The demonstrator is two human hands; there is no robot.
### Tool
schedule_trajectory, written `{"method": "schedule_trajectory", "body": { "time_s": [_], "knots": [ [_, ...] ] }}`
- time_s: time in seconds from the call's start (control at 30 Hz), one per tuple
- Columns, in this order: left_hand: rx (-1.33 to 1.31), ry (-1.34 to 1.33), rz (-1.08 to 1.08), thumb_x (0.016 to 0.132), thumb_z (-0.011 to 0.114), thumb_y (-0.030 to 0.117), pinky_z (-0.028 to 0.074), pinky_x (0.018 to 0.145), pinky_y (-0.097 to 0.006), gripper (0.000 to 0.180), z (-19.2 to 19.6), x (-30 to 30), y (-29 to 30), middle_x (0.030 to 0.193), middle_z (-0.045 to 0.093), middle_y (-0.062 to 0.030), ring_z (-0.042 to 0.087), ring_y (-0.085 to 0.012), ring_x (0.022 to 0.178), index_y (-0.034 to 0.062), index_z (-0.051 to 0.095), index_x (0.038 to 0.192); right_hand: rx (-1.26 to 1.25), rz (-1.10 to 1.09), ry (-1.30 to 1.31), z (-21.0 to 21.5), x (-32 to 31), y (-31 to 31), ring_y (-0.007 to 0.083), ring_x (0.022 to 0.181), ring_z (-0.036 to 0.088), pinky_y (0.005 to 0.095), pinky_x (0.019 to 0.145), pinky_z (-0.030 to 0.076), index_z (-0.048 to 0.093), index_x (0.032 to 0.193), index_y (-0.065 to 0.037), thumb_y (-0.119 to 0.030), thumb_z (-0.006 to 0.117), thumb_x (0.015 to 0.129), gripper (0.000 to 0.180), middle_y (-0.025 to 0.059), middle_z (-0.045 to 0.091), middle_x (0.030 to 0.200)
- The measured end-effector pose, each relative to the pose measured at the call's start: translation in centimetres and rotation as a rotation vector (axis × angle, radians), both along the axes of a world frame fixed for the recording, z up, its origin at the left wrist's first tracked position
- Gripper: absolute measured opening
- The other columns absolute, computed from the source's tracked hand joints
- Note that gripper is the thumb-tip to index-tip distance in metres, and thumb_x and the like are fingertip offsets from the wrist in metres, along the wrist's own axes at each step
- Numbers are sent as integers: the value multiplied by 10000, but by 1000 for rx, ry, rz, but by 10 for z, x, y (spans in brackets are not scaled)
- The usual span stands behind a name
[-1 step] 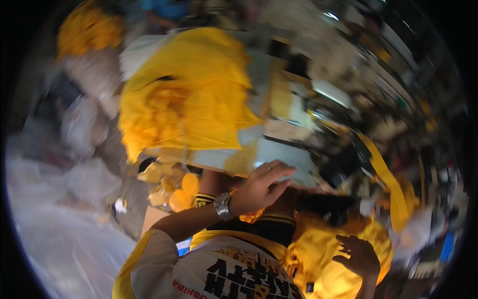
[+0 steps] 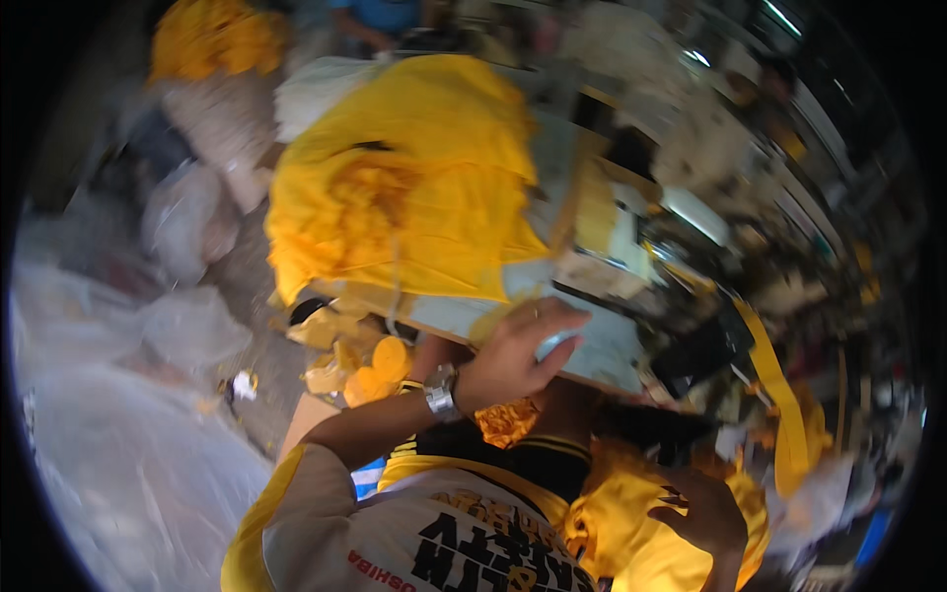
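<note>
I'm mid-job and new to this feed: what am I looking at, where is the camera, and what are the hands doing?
There is no machine here: a person works with two bare hands. The single picture comes from a fisheye camera on the person's head, looking down, so straight edges bend and the view is blurred. The left hand, with a wristwatch, rests on the edge of a pale worktable. A big heap of yellow fabric lies on that table. The right hand rests on more yellow cloth low in the picture. Clear plastic bags lie on the floor at the left.
</note>
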State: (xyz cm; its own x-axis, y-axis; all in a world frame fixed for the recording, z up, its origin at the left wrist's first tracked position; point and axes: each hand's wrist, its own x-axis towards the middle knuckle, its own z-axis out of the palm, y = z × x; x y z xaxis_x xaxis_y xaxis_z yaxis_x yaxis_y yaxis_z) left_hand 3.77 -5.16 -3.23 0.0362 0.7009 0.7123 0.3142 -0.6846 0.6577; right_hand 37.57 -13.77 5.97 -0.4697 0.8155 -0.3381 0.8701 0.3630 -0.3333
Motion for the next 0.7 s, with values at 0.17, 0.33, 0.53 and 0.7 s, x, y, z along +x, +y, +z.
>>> {"method": "schedule_trajectory", "body": {
  "time_s": [0.17,0.33,0.53,0.7],
  "knots": [
    [171,311,754,755,715,56,489,706,-381,100,52,-178,11,855,661,-99,617,-302,773,42,682,849,171,443,469,-44,-170,148,226,670,629,323,608,513,612,1156,-12,-83,754,776,411,134,631,850],
    [-123,461,895,769,761,166,493,762,-327,182,91,-298,-59,880,690,-78,654,-248,813,37,709,888,499,458,617,-119,-246,155,281,649,630,373,568,489,638,1034,-62,-85,694,809,233,99,635,826],
    [-98,94,931,743,797,132,461,906,-337,290,21,-272,-92,1149,619,-67,590,-205,1025,25,627,953,461,405,767,-127,-238,162,258,634,636,338,550,484,640,963,-44,-70,688,807,164,99,633,787],
    [-117,143,1022,814,724,60,478,847,-298,157,6,-267,-92,1113,636,-67,606,-192,1015,-5,639,929,450,405,756,-130,-237,164,314,618,593,397,534,446,616,959,-68,-101,663,803,166,101,602,771]
  ]
}}
